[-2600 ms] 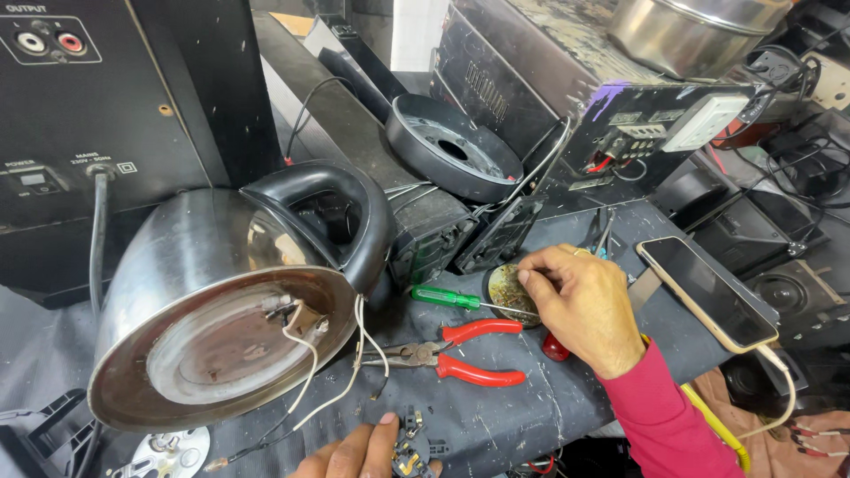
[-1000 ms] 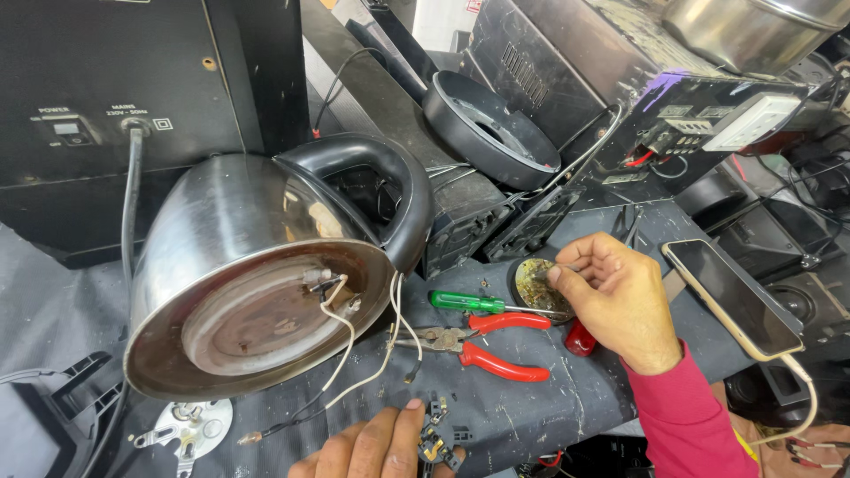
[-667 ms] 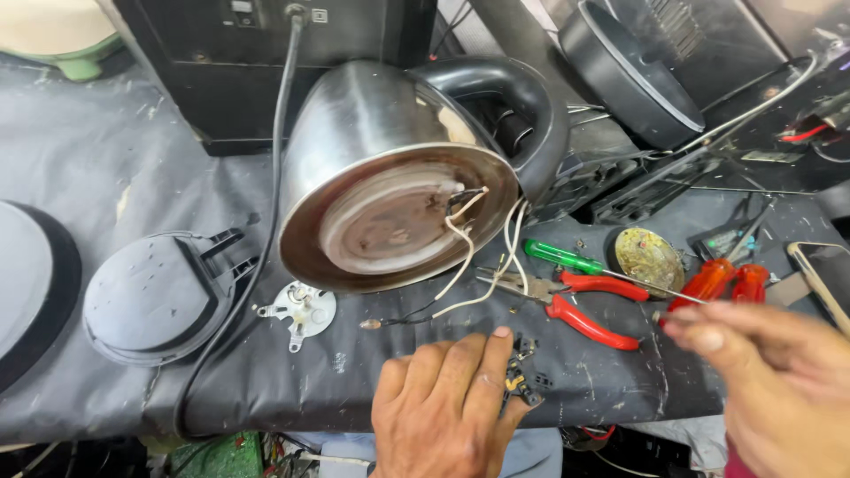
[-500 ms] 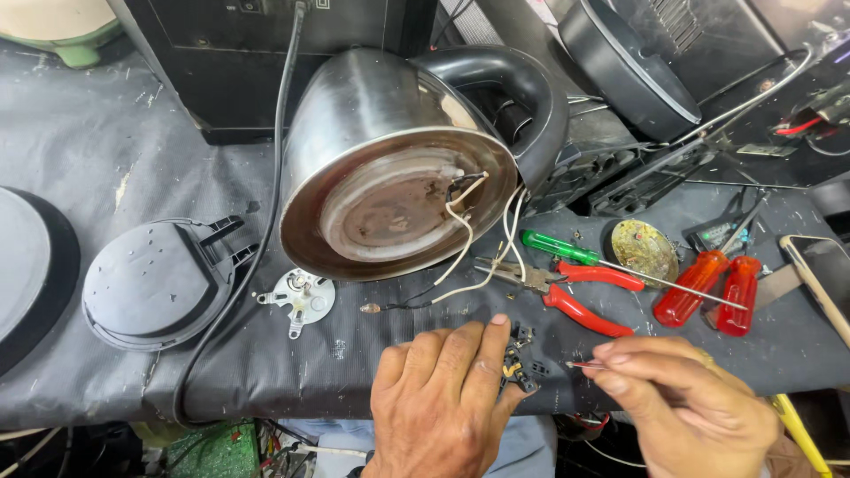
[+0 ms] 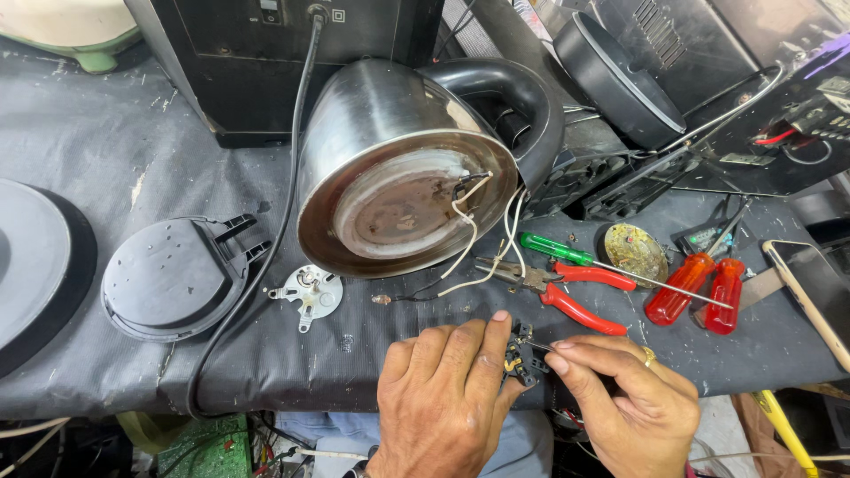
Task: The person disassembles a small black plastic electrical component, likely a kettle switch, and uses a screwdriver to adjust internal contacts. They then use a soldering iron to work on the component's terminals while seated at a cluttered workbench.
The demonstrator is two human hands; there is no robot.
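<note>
My bench (image 5: 106, 150) is covered in scuffed dark sheeting. Lying directly on it: a steel kettle (image 5: 390, 168) on its side, its black base cover (image 5: 168, 279), a small white connector disc (image 5: 310, 292), red-handled pliers (image 5: 567, 296), a green screwdriver (image 5: 567, 255), two red screwdrivers (image 5: 699, 292) and a round brass-coloured tin (image 5: 636, 252).

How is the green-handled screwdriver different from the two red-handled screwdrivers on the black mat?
The green-handled screwdriver has a slim handle and a long thin shaft; the two red-handled screwdrivers have thicker handles. The green one lies nearly level beside the red-handled pliers; the red ones lie steeply slanted, side by side. All lie loose, away from both hands.
</note>
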